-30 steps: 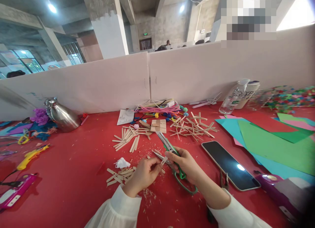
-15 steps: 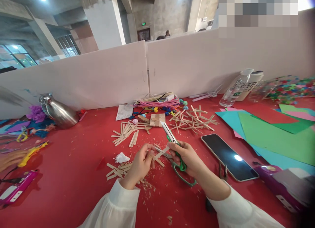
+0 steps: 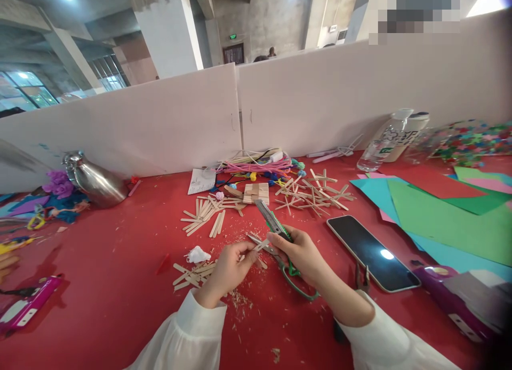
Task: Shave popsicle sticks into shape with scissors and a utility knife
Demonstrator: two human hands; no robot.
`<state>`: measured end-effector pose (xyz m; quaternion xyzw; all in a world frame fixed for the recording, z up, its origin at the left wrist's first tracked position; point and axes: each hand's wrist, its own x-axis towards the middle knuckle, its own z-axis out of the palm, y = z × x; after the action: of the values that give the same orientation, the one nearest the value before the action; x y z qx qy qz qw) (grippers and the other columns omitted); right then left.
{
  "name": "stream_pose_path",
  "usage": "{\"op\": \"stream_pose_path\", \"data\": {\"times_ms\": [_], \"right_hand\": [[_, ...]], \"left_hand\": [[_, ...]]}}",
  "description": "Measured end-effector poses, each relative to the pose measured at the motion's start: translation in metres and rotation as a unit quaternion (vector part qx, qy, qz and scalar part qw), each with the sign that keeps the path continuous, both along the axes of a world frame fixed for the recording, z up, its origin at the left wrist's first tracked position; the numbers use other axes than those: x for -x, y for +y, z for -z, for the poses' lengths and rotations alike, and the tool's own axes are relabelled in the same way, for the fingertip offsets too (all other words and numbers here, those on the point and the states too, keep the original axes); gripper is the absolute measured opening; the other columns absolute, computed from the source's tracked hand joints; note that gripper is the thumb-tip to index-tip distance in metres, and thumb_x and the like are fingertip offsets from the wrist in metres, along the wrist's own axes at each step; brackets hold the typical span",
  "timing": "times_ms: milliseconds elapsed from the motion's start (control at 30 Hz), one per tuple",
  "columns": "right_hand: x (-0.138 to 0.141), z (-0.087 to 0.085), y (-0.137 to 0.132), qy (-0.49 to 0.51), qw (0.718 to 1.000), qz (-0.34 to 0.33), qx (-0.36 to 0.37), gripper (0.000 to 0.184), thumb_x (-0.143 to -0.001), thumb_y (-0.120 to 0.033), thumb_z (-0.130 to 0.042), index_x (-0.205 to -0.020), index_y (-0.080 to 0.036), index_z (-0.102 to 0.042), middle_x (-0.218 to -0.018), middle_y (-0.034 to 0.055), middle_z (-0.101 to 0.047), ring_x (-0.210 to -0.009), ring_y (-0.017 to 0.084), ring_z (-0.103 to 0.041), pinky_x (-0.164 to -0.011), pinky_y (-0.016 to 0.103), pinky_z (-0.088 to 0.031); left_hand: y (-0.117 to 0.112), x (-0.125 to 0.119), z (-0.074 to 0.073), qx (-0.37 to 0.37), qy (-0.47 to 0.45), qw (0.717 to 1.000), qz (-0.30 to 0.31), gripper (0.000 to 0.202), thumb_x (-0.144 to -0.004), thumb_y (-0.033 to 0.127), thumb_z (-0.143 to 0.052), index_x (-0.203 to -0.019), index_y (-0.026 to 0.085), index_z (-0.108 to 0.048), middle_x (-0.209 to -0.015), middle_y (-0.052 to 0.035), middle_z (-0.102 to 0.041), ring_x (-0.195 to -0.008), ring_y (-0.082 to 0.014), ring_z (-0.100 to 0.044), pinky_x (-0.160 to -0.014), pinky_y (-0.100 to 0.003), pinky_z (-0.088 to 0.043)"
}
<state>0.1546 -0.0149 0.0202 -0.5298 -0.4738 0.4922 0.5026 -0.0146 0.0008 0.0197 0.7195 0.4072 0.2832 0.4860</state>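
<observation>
My left hand (image 3: 232, 268) pinches one end of a pale wooden craft stick (image 3: 261, 246). The stick's other end meets the thumb of my right hand (image 3: 300, 252). That hand is closed around a green utility knife (image 3: 273, 220), whose blade end points up and away to the left. Under the hands lie green-handled scissors (image 3: 300, 289) on the red table, their handle loops partly covered by my right hand. Wood shavings (image 3: 241, 300) are scattered below. Beside my left wrist sit a small pile of craft sticks (image 3: 192, 276) and a white crumpled lump (image 3: 198, 255).
More craft sticks (image 3: 316, 191) lie at the back near a small square stick block (image 3: 256, 193). A phone (image 3: 372, 252), pliers (image 3: 362, 278) and coloured paper (image 3: 440, 220) are at right. A steel jug (image 3: 98, 183) stands left; another person's hand (image 3: 7, 264) is at the left edge.
The utility knife has tilted further left and lower. My left hand has moved slightly right, nearer my right hand. The other person's hand and the yellow thing there have drawn back left.
</observation>
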Motion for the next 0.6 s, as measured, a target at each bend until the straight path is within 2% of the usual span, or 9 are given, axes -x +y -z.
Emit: {"op": "stream_pose_path", "data": {"times_ms": [100, 167, 267, 333, 467, 600], "right_hand": [[0.002, -0.001, -0.003, -0.083, 0.994, 0.039, -0.056, 0.03, -0.077, -0.047, -0.053, -0.087, -0.018, -0.053, -0.052, -0.0053, -0.05, -0.044, 0.009, -0.043, -0.043, 0.023, -0.036], [0.003, -0.001, -0.007, -0.135, 0.985, 0.038, -0.097, 0.035, -0.081, -0.04, -0.05, -0.108, -0.018, -0.051, -0.069, 0.0003, -0.061, -0.057, 0.013, -0.054, -0.056, 0.026, -0.044], [0.008, 0.0, -0.016, -0.197, 0.968, -0.009, -0.157, 0.041, -0.081, -0.031, -0.049, -0.12, -0.019, -0.05, -0.102, 0.0085, -0.066, -0.09, 0.02, -0.062, -0.08, 0.03, -0.046], [0.011, 0.002, -0.02, -0.229, 0.955, -0.045, -0.186, 0.043, -0.082, -0.027, -0.047, -0.125, -0.019, -0.049, -0.115, 0.0098, -0.063, -0.102, 0.022, -0.06, -0.086, 0.031, -0.045], [0.015, 0.005, -0.024, -0.287, 0.931, -0.074, -0.213, 0.047, -0.084, -0.022, -0.041, -0.131, -0.021, -0.046, -0.119, 0.0102, -0.062, -0.1, 0.021, -0.062, -0.079, 0.03, -0.05], [0.015, 0.004, -0.024, -0.34, 0.912, -0.072, -0.219, 0.047, -0.086, -0.022, -0.039, -0.132, -0.023, -0.047, -0.099, 0.0096, -0.069, -0.067, 0.016, -0.066, -0.06, 0.026, -0.051]], "left_hand": [[0.004, 0.002, 0.004, -0.01, -0.03, 0.996, -0.082, 0.031, -0.085, 0.044, -0.048, -0.077, 0.016, -0.06, -0.072, -0.0039, -0.066, -0.066, -0.0167, -0.06, -0.063, -0.025, -0.044], [0.008, 0.005, 0.007, -0.008, -0.057, 0.988, -0.143, 0.031, -0.085, 0.045, -0.047, -0.081, 0.016, -0.056, -0.076, -0.0039, -0.065, -0.056, -0.0127, -0.055, -0.056, -0.023, -0.043], [0.014, 0.009, 0.008, -0.01, -0.075, 0.98, -0.184, 0.027, -0.087, 0.043, -0.042, -0.083, 0.017, -0.05, -0.072, -0.0015, -0.061, -0.044, -0.008, -0.041, -0.045, -0.02, -0.035], [0.015, 0.011, 0.008, -0.03, -0.065, 0.978, -0.197, 0.023, -0.087, 0.039, -0.04, -0.081, 0.018, -0.049, -0.061, 0.0026, -0.052, -0.042, -0.0078, -0.034, -0.043, -0.019, -0.03], [0.013, 0.009, 0.008, -0.071, -0.062, 0.974, -0.206, 0.024, -0.089, 0.038, -0.04, -0.074, 0.019, -0.044, -0.056, 0.0056, -0.038, -0.047, -0.0088, -0.034, -0.049, -0.02, -0.031], [0.009, 0.005, 0.01, -0.041, -0.087, 0.978, -0.187, 0.028, -0.089, 0.043, -0.039, -0.073, 0.02, -0.039, -0.055, 0.006, -0.04, -0.048, -0.0089, -0.037, -0.052, -0.02, -0.033]]}}
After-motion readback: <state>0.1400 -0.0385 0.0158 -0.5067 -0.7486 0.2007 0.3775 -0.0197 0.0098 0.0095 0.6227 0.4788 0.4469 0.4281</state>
